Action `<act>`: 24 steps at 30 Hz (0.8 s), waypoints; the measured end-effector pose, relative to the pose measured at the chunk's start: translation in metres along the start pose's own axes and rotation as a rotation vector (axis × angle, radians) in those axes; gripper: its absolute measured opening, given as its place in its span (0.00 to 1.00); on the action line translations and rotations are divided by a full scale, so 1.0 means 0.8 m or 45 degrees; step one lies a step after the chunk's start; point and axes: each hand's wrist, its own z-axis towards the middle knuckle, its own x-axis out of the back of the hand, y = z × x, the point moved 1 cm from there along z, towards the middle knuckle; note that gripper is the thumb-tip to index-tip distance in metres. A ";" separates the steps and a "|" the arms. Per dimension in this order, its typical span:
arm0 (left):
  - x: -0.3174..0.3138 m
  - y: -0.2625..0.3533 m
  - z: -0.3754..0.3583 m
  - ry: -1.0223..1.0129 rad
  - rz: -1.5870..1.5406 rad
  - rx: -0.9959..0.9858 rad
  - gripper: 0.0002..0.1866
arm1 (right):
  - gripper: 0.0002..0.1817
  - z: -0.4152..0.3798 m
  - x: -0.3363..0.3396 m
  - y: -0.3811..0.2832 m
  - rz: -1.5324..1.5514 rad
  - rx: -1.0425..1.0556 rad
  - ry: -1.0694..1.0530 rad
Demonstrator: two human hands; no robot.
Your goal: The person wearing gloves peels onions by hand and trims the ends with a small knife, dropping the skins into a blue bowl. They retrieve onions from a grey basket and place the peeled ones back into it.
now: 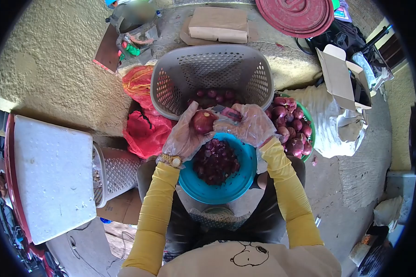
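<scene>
My left hand, in a clear plastic glove, is closed around a whole red onion with a pale cut spot on top. Close beside it, my gloved right hand has its fingers curled round a small pink and dark object, whose kind I cannot tell. Below both hands sits a blue basin with cut onion pieces and skins in it. Just beyond the hands stands a grey-brown perforated basket, with several red onions at its bottom.
At the right, a green-rimmed basin is heaped with red onions. A red mesh sack lies left of the basket. Further left are a white foam lid and a light basket. An open cardboard box stands upper right.
</scene>
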 end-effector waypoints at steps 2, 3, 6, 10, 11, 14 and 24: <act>-0.006 0.002 -0.001 0.033 0.029 -0.029 0.30 | 0.34 0.003 0.006 0.003 -0.125 -0.027 -0.029; -0.008 0.003 -0.002 -0.021 0.044 -0.011 0.29 | 0.34 0.004 0.006 0.006 -0.124 -0.029 -0.031; -0.004 0.002 0.001 -0.101 0.135 -0.038 0.29 | 0.35 0.004 0.003 0.014 -0.199 -0.039 -0.068; -0.003 0.003 -0.006 -0.033 0.298 -0.068 0.36 | 0.36 0.003 0.000 0.020 -0.141 0.042 0.012; 0.000 0.002 -0.004 -0.032 0.297 -0.067 0.36 | 0.36 0.003 -0.001 0.020 -0.160 0.099 0.041; 0.009 0.002 -0.003 -0.018 0.327 0.021 0.38 | 0.37 0.001 -0.003 0.013 -0.153 0.119 -0.032; 0.008 -0.002 -0.015 0.018 0.579 0.044 0.43 | 0.36 -0.002 -0.019 0.011 -0.427 0.286 0.028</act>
